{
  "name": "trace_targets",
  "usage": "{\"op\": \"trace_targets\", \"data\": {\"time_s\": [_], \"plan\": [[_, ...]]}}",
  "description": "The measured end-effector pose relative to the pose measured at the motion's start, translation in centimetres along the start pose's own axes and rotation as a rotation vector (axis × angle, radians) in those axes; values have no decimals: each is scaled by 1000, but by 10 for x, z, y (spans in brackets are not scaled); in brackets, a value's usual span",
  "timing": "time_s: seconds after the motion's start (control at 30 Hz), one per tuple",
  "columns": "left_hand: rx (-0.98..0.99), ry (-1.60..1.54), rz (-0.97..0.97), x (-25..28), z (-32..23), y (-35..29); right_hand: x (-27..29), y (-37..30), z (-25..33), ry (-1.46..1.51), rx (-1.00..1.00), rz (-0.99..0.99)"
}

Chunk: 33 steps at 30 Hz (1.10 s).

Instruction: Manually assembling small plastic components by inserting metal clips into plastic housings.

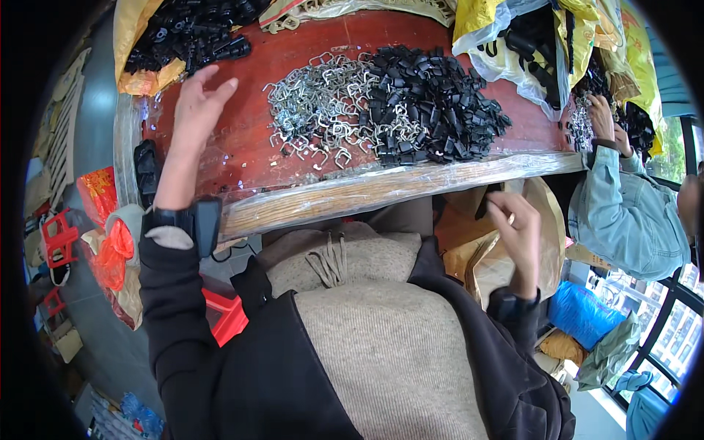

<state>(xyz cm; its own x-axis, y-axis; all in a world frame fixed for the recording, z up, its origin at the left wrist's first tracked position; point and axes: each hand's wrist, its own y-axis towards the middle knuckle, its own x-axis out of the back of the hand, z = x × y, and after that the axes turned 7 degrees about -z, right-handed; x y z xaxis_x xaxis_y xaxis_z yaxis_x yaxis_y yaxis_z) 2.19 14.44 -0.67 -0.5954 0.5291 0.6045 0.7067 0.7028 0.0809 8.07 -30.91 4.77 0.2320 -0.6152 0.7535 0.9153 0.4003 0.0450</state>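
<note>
My left hand [199, 110] is over the red table top at the left, thumb and fingers apart, with nothing in it. Just beyond its fingertips lies an orange-yellow bag [170, 75] holding a heap of black plastic parts [192, 33]. My right hand [521, 229] is below the table's front edge, above an open brown paper sack [543, 198]. Its fingers are loosely bent and apart, and I see nothing between them. A small dark piece [482, 202] shows beside its fingertips. Bent metal clips [323, 103] and small black plastic pieces [440, 110] form adjoining piles mid-table.
The table's wooden front edge [308, 204] is wrapped in clear film. A yellow and white bag [506, 37] of black parts stands at the far right. Another person's hand [601, 117] works beside it. A red stool [226, 315] is near my left side.
</note>
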Motion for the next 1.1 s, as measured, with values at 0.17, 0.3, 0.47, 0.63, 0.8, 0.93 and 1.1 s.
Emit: {"op": "trace_targets", "data": {"time_s": [0.17,0.3,0.47,0.63,0.8,0.93,1.1], "plan": [[-193,411,-81,-8,16,36,-85,56,58,80,608,89],[-300,523,-70,-14,19,47,-130,80,73,-26,726,124],[-306,574,-31,-9,15,47,-152,87,80,-191,769,56],[-222,588,-14,-11,-1,43,-152,87,83,-277,791,97],[-666,386,-151,-27,-11,40,-146,80,83,-385,838,91],[-541,484,-24,-35,-1,40,-149,75,80,-420,819,135],[-459,517,22,-35,-7,37,-154,73,74,-379,771,96]]}}
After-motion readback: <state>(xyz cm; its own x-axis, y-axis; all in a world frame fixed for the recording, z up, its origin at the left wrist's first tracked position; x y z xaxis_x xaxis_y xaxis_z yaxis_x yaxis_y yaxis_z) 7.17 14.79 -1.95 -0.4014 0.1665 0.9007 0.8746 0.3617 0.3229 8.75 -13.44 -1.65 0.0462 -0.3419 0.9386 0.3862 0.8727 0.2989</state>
